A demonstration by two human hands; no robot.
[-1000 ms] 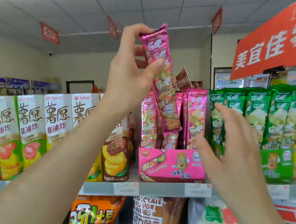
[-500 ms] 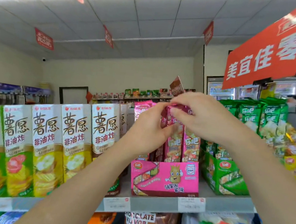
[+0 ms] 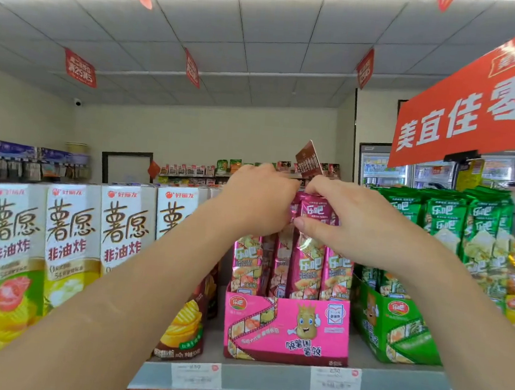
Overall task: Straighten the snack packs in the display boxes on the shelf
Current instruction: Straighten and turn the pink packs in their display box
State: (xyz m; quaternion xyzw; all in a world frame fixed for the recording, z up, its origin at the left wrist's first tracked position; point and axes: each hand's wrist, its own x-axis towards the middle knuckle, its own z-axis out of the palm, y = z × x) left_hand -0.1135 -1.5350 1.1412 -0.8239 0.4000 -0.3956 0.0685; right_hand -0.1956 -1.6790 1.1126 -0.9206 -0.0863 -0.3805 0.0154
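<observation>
As both hands hide their tops, the right hand pinches and the left hand grips the pink packs

hands 2 | pink pack held 1 | pink box 1 | green box 1

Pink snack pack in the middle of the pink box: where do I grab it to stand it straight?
Pinch the flat top end of the pink snack pack, coming from above. It stands upright in the pink display box, whose front wall hides its bottom; neighbouring packs crowd its sides, so probably only the top is free. The right hand pinches there.
</observation>
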